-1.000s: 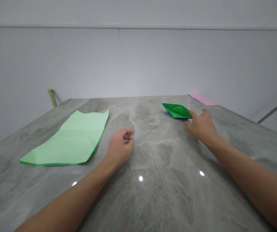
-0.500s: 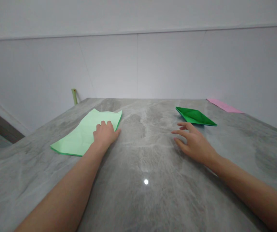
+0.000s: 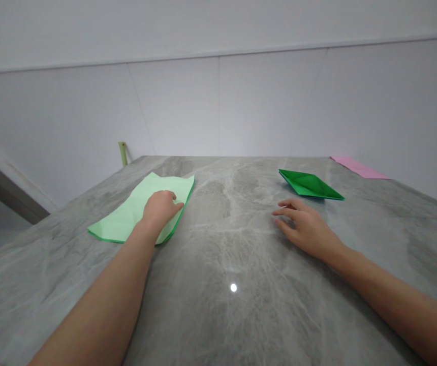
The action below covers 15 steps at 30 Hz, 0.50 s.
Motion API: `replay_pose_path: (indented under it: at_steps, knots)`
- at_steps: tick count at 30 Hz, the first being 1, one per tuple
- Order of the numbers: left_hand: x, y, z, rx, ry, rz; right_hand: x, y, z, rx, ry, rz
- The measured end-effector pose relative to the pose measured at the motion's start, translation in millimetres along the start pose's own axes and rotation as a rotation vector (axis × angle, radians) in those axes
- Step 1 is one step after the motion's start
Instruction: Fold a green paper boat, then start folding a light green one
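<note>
On the left of the table lies a stack of light green paper (image 3: 138, 206) with darker green edges and a slightly wavy far side. Over its right part is my left hand (image 3: 161, 206), with the thumb and index finger apart; its other fingers are mostly hidden behind the back of the hand. I cannot tell whether it touches the paper. My right hand (image 3: 302, 223) rests on the table at the right, open, fingers loosely bent and holding nothing. Just beyond it sits a folded dark green origami paper boat (image 3: 310, 185), apart from the fingers.
A pink sheet of paper (image 3: 361, 168) lies at the table's far right corner. The grey marbled table (image 3: 222, 254) reaches to a white wall (image 3: 218, 107). A light green strip-like object (image 3: 123, 153) stands beyond the far left edge.
My left hand has shifted slightly left over the light green paper and turned, with its fingers more curled. My right hand and the paper boat are almost unmoved; the view has shifted slightly.
</note>
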<state>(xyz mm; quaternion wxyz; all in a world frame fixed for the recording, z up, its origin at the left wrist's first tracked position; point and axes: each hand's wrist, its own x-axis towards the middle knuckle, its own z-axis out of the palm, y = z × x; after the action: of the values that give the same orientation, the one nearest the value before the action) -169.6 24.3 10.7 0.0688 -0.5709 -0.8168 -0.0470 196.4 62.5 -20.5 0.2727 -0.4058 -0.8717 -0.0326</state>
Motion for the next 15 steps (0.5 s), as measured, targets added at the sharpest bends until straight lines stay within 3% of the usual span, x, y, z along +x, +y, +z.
replay_pose_path:
  at_steps: [7, 15]
  knots:
    - [-8.7, -1.4, -12.5, 0.04, 0.005, 0.013, -1.4, 3.1, -1.2, 0.017, 0.017, 0.009]
    - [-11.9, -5.4, -4.0, 0.042, -0.086, 0.029, 0.1, 2.3, -1.9, 0.021, -0.004, 0.019]
